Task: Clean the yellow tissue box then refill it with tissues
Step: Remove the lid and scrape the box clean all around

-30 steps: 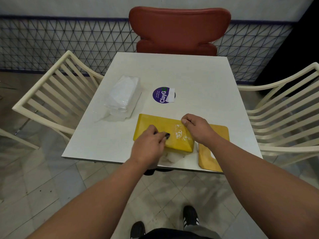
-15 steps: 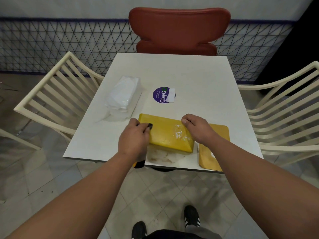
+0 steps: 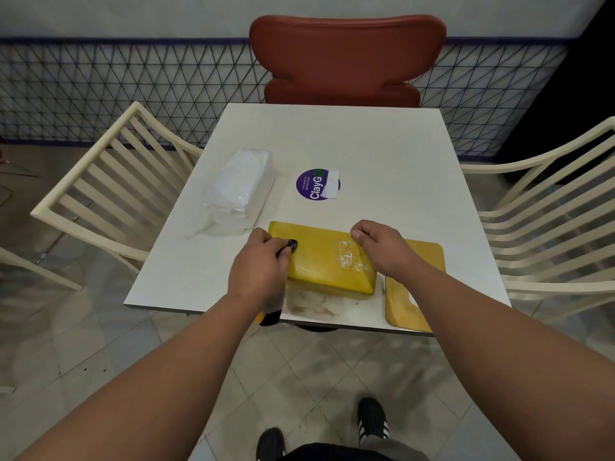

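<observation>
The yellow tissue box (image 3: 324, 264) lies on the white table (image 3: 366, 154) near its front edge, with white residue on its right part. My left hand (image 3: 259, 267) grips a dark tool (image 3: 290, 245) with a black and yellow handle end. The tool's tip rests on the box's left end. My right hand (image 3: 379, 249) grips the box's right end, fingers curled over its far edge. A flat yellow lid (image 3: 422, 261) lies to the right of the box, partly hidden by my right arm. A pack of white tissues (image 3: 239, 184) in clear plastic lies at the table's left.
A round purple sticker (image 3: 316, 184) sits mid-table. Scraped crumbs (image 3: 312, 302) lie on the table in front of the box. A red chair (image 3: 346, 58) stands behind the table, and cream slatted chairs stand at the left (image 3: 100, 181) and right (image 3: 545, 207).
My left hand has drawn the tool leftward across the box, from its middle to its left end. My right hand and the box have stayed in place.
</observation>
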`<state>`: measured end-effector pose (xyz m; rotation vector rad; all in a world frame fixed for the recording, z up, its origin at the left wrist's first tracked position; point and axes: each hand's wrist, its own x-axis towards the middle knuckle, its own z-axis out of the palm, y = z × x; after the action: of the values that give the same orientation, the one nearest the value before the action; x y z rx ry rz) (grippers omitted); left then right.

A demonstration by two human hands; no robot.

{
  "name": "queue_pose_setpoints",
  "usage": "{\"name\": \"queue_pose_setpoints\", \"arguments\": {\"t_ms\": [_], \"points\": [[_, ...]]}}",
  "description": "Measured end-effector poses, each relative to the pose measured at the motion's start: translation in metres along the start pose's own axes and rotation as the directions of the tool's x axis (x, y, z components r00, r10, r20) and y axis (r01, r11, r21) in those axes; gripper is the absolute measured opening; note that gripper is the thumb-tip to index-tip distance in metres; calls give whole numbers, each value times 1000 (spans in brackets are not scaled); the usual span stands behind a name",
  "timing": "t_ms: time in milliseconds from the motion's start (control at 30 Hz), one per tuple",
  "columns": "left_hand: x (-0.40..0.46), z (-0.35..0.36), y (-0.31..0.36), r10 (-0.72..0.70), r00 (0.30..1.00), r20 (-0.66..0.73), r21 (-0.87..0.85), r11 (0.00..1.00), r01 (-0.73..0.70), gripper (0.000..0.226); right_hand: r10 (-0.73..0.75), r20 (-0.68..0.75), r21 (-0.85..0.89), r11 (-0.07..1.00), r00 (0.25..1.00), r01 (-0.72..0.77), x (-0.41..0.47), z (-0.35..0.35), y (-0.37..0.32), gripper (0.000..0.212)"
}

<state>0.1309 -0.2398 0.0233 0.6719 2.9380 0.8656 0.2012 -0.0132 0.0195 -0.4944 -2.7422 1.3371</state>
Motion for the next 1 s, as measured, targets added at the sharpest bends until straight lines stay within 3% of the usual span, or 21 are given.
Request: {"name": "queue_pose_setpoints", "arguments": {"t_ms": [500,767,1000], "points": [[34,-4,50,135,962,237,-101,988,-114,38,-3,74,-35,999,997,5,2,-5,-1,18],[34,8,55,92,963,254,14,995,-99,39,4,96,64,998,995,-10,-2,-9,-1,21],[32,8,53,95,961,260,14,995,-102,37,92,66,286,952,994,-107,-8,-20,18,22]]}}
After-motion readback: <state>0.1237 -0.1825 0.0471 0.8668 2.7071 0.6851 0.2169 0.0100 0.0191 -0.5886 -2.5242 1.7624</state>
